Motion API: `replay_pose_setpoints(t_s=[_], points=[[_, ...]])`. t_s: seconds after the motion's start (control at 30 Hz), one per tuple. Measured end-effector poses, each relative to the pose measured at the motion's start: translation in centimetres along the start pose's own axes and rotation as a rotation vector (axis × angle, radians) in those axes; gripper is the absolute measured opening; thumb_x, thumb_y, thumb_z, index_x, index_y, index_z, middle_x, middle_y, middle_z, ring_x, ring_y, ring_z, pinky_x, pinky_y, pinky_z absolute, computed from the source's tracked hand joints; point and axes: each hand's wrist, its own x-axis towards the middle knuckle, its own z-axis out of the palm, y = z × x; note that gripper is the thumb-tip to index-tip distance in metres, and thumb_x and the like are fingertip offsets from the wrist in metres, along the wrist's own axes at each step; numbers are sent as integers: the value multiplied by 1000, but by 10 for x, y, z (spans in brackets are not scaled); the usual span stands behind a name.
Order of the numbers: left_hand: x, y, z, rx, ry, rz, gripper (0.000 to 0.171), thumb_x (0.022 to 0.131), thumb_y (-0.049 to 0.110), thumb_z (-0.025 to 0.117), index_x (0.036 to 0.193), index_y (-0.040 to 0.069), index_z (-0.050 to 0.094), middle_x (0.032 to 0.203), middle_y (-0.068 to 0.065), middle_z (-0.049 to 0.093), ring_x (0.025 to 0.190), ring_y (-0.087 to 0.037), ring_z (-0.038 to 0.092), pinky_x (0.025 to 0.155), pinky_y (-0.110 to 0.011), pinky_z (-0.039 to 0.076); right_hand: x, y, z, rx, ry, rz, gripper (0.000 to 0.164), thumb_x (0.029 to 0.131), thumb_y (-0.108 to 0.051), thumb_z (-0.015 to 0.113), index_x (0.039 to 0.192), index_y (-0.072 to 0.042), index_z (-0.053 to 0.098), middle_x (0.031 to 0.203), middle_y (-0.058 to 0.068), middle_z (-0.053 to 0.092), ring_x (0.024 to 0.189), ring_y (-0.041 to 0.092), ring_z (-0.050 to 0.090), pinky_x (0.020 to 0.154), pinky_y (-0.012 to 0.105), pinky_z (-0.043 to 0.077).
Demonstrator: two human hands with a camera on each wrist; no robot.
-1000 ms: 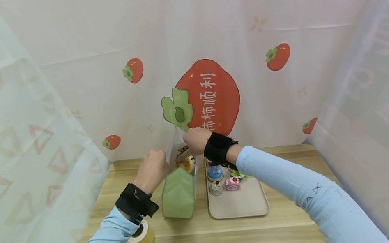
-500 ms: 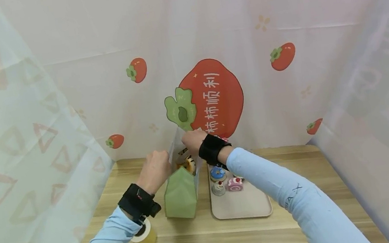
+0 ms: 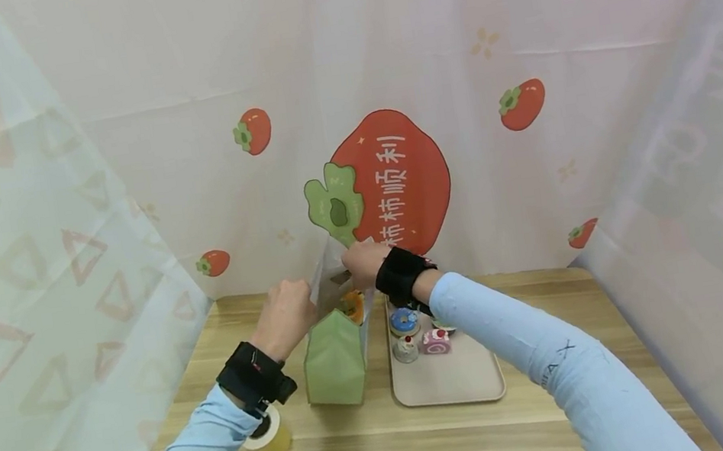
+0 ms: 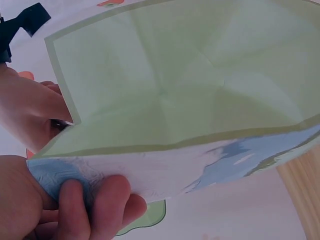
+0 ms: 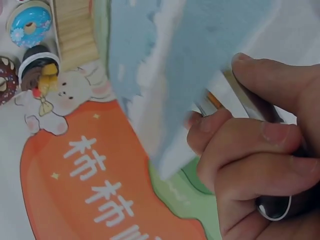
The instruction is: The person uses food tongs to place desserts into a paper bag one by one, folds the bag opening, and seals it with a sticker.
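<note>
A light green paper bag (image 3: 335, 364) stands open on the table, its top held up in front of me. My left hand (image 3: 283, 317) grips the bag's rim, thumb on one side and fingers curled on the other in the left wrist view. At the mouth of the bag is my right hand (image 3: 365, 263), curled round what look like metal tongs (image 5: 252, 102) with a black handle end. Their tips are hidden by the bag's blue-and-white printed side. A golden-brown pastry (image 3: 354, 307) shows inside the bag, partly covered by the right hand and paper.
Right of the bag lies a beige tray (image 3: 450, 390) with a blue doughnut (image 3: 404, 321), a small white cupcake (image 3: 405, 350) and a pink roll cake (image 3: 436, 341). A roll of yellowish tape (image 3: 270, 439) sits by the left forearm. Printed curtains surround the wooden table.
The dark-striped part of the pastry, visible earlier, is now out of sight in the bag. My right hand has shifted slightly to the right; the left keeps its grip on the rim.
</note>
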Motion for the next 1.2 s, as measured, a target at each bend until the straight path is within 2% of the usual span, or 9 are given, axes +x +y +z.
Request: replay_pose_setpoints(t_s=[0.1, 0.27, 0.5, 0.6, 0.7, 0.8, 0.9, 1.0, 1.2], points=[[0, 0, -1, -14, -17, -15, 10, 81, -7, 60, 71, -4, 61, 59, -6, 51, 47, -14, 46, 42, -24, 34, -12, 5, -10, 22, 23, -37, 11, 93, -10, 66, 84, -6, 62, 67, 0, 40, 59, 15, 37, 58, 28, 30], [1, -1, -1, -19, -23, -13, 16, 81, -8, 58, 67, -1, 58, 58, -3, 48, 46, -14, 44, 42, -23, 32, -38, 16, -24, 50, 86, -59, 14, 92, -17, 69, 97, -4, 70, 73, 1, 57, 59, 13, 44, 57, 24, 35], [2, -3, -2, 5, -16, -4, 19, 80, -8, 57, 63, 0, 56, 58, -4, 49, 48, -16, 46, 43, -27, 34, -93, 36, -31, 196, 190, -34, 19, 94, -21, 68, 100, -3, 69, 66, 1, 49, 54, 13, 46, 54, 25, 36], [1, -3, -2, -2, -31, -16, 22, 81, -8, 56, 62, 2, 55, 56, -2, 46, 47, -16, 45, 42, -26, 33, -116, 47, -25, 294, 283, -62, 34, 94, -18, 68, 124, -5, 62, 93, 7, 67, 74, 16, 60, 70, 30, 51], [1, -2, -1, -6, -37, -16, 23, 82, -8, 56, 62, 2, 55, 56, -1, 45, 46, -16, 44, 42, -25, 32, -139, 57, -16, 372, 339, -49, 44, 94, -17, 67, 135, -5, 56, 121, 11, 68, 89, 18, 65, 82, 36, 55], [1, -3, -1, -9, -39, -13, 21, 82, -8, 56, 63, 1, 56, 55, -2, 47, 46, -16, 46, 42, -25, 33, -163, 67, -6, 397, 358, 13, 32, 95, -19, 66, 121, -1, 64, 100, 12, 71, 71, 14, 61, 66, 30, 52], [1, -2, -1, -7, -32, -14, 19, 81, -8, 57, 64, 0, 57, 55, -4, 51, 45, -17, 48, 42, -26, 34, -185, 80, 7, 417, 386, 77, 20, 96, -21, 65, 104, -2, 66, 75, 4, 59, 57, 9, 43, 56, 24, 37], [1, -2, -1, -4, -24, -13, 18, 81, -8, 57, 65, -1, 58, 55, -6, 52, 45, -18, 49, 42, -26, 36, -206, 93, 20, 421, 435, 118, 15, 97, -21, 64, 96, -6, 64, 67, -1, 45, 55, 7, 35, 56, 24, 31], [1, -2, -1, -5, -9, -3, 19, 80, -8, 57, 63, 0, 57, 54, -4, 50, 45, -17, 48, 42, -26, 35, -237, 111, 57, 440, 470, 201, 14, 97, -22, 64, 94, -8, 65, 63, -5, 41, 52, 3, 30, 54, 23, 29]])
